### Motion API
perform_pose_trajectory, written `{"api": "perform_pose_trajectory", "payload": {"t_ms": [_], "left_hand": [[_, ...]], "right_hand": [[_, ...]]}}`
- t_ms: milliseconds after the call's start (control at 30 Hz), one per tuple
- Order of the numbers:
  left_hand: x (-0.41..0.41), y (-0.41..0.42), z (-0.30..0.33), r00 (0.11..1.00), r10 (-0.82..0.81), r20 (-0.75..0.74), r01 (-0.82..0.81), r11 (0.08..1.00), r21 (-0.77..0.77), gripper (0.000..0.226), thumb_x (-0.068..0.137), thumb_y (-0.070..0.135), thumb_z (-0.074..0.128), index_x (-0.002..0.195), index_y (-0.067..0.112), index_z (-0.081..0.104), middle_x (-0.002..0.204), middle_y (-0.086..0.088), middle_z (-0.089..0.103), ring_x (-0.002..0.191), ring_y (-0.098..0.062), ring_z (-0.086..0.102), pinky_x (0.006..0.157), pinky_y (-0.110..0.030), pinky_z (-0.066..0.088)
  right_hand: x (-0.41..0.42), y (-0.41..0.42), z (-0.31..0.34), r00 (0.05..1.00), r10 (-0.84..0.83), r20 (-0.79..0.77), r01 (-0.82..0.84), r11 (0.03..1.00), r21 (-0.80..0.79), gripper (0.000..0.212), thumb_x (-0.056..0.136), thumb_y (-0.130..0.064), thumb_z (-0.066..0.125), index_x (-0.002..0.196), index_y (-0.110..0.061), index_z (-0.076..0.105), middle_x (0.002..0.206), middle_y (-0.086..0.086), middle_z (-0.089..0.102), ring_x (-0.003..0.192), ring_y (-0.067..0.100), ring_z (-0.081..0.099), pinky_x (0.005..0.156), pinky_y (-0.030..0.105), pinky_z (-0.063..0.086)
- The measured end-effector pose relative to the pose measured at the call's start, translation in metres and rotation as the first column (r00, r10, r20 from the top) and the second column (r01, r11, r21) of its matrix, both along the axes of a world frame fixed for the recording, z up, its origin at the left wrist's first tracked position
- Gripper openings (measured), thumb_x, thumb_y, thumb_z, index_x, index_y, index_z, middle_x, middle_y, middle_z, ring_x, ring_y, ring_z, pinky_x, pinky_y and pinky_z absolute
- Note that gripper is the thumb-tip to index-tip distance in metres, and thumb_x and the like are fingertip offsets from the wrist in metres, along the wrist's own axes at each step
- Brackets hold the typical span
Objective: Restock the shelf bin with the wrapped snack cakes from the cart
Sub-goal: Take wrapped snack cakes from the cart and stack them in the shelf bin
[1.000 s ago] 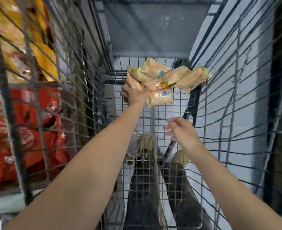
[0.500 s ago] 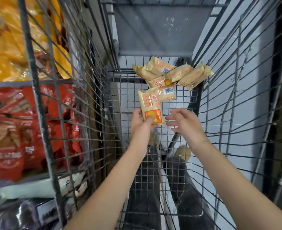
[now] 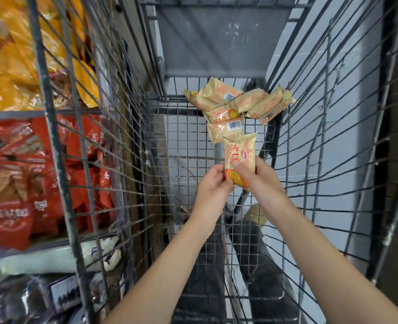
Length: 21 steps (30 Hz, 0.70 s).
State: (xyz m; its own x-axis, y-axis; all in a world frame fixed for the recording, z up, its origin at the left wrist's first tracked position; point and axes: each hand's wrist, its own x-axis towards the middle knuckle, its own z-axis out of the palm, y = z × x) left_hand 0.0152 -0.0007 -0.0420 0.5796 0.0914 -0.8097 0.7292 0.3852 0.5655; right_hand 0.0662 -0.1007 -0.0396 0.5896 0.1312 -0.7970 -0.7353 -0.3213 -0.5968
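Note:
A wrapped snack cake (image 3: 240, 153) in a pale yellow wrapper with red print stands upright above the wire cart's floor (image 3: 184, 146). My left hand (image 3: 213, 183) pinches its lower left edge. My right hand (image 3: 256, 177) grips its lower right part, thumb across the front. Several more snack cakes (image 3: 237, 104) lie in a pile at the far end of the cart, just beyond the held one.
The cart's wire walls (image 3: 95, 141) rise on both sides. Left of the cart stand shelves with red snack bags (image 3: 13, 178), yellow bags (image 3: 10, 66) above and white packs (image 3: 52, 258) below. A grey panel (image 3: 216, 40) closes the cart's far end. My feet show under the mesh.
My left hand lifted one snack cake off the pile and drew it toward me. My right hand came up and took hold of its right side.

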Motion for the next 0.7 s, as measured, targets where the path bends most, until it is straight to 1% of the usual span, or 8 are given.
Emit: {"api": "perform_pose_trajectory", "payload": {"t_ms": [100, 167, 233, 267, 333, 433, 533, 700], "left_hand": [[0.005, 0.003, -0.009, 0.996, -0.005, -0.091, 0.015, 0.994, 0.111, 0.037, 0.091, -0.002, 0.041, 0.114, 0.023, 0.054, 0.116, 0.011, 0.058, 0.109, -0.002, 0.053, 0.087, -0.017, 0.043], [0.020, 0.007, -0.024, 0.989, 0.061, -0.135, -0.025, 0.968, 0.249, 0.034, 0.093, 0.002, 0.041, 0.113, 0.027, 0.053, 0.107, 0.019, 0.054, 0.095, 0.007, 0.051, 0.076, -0.015, 0.041], [0.043, 0.013, -0.044, 0.984, 0.061, -0.166, 0.009, 0.921, 0.390, 0.032, 0.094, 0.007, 0.043, 0.116, 0.028, 0.051, 0.108, 0.017, 0.053, 0.084, 0.009, 0.046, 0.067, -0.014, 0.037], [0.055, 0.015, -0.056, 0.985, 0.036, -0.171, 0.043, 0.898, 0.438, 0.032, 0.094, 0.010, 0.045, 0.122, 0.026, 0.049, 0.117, 0.013, 0.052, 0.089, 0.005, 0.048, 0.072, -0.017, 0.039], [0.078, 0.019, -0.080, 0.984, -0.058, -0.166, 0.132, 0.867, 0.480, 0.039, 0.093, 0.018, 0.051, 0.131, 0.017, 0.041, 0.132, 0.002, 0.045, 0.113, -0.012, 0.047, 0.088, -0.027, 0.039], [0.102, 0.021, -0.109, 0.953, -0.173, -0.247, 0.284, 0.788, 0.547, 0.048, 0.088, 0.020, 0.060, 0.128, 0.005, 0.039, 0.131, -0.012, 0.045, 0.124, -0.027, 0.043, 0.100, -0.037, 0.039], [0.111, 0.018, -0.129, 0.936, -0.144, -0.320, 0.314, 0.749, 0.583, 0.048, 0.082, 0.021, 0.067, 0.120, 0.005, 0.042, 0.124, -0.014, 0.052, 0.118, -0.030, 0.046, 0.095, -0.041, 0.044], [0.108, 0.012, -0.130, 0.960, -0.072, -0.269, 0.213, 0.812, 0.543, 0.037, 0.081, 0.021, 0.068, 0.111, 0.008, 0.051, 0.113, -0.011, 0.063, 0.104, -0.029, 0.060, 0.081, -0.033, 0.049]], "right_hand": [[0.000, -0.006, -0.004, 0.997, -0.071, 0.020, 0.072, 0.995, -0.073, 0.021, 0.092, -0.030, 0.058, 0.109, -0.020, 0.064, 0.098, -0.001, 0.070, 0.089, 0.011, 0.066, 0.070, 0.018, 0.047], [0.000, -0.011, -0.007, 0.987, -0.163, 0.012, 0.164, 0.982, -0.097, 0.013, 0.093, -0.029, 0.058, 0.102, -0.022, 0.064, 0.097, 0.000, 0.069, 0.088, 0.012, 0.066, 0.069, 0.019, 0.052], [-0.001, -0.014, -0.009, 0.962, -0.273, -0.025, 0.270, 0.959, -0.088, 0.005, 0.094, -0.025, 0.057, 0.094, -0.027, 0.061, 0.096, -0.001, 0.069, 0.086, 0.011, 0.066, 0.062, 0.016, 0.055], [-0.001, -0.015, -0.009, 0.949, -0.311, -0.040, 0.307, 0.948, -0.088, 0.006, 0.095, -0.024, 0.056, 0.092, -0.027, 0.060, 0.096, 0.000, 0.069, 0.085, 0.011, 0.067, 0.059, 0.015, 0.055], [-0.001, -0.019, -0.013, 0.936, -0.346, -0.056, 0.339, 0.935, -0.105, 0.005, 0.095, -0.025, 0.055, 0.092, -0.025, 0.059, 0.097, 0.002, 0.068, 0.086, 0.013, 0.066, 0.060, 0.017, 0.056], [-0.006, -0.021, -0.017, 0.926, -0.373, -0.058, 0.363, 0.923, -0.130, 0.005, 0.095, -0.026, 0.055, 0.092, -0.024, 0.059, 0.096, 0.002, 0.068, 0.086, 0.015, 0.066, 0.065, 0.022, 0.056], [-0.011, -0.022, -0.022, 0.919, -0.388, -0.064, 0.375, 0.914, -0.155, 0.013, 0.095, -0.026, 0.055, 0.104, -0.018, 0.060, 0.098, 0.003, 0.068, 0.089, 0.017, 0.066, 0.068, 0.025, 0.057], [-0.016, -0.023, -0.026, 0.905, -0.413, -0.096, 0.395, 0.903, -0.169, 0.014, 0.097, -0.021, 0.049, 0.108, -0.018, 0.058, 0.102, 0.005, 0.068, 0.088, 0.018, 0.066, 0.075, 0.033, 0.058]]}}
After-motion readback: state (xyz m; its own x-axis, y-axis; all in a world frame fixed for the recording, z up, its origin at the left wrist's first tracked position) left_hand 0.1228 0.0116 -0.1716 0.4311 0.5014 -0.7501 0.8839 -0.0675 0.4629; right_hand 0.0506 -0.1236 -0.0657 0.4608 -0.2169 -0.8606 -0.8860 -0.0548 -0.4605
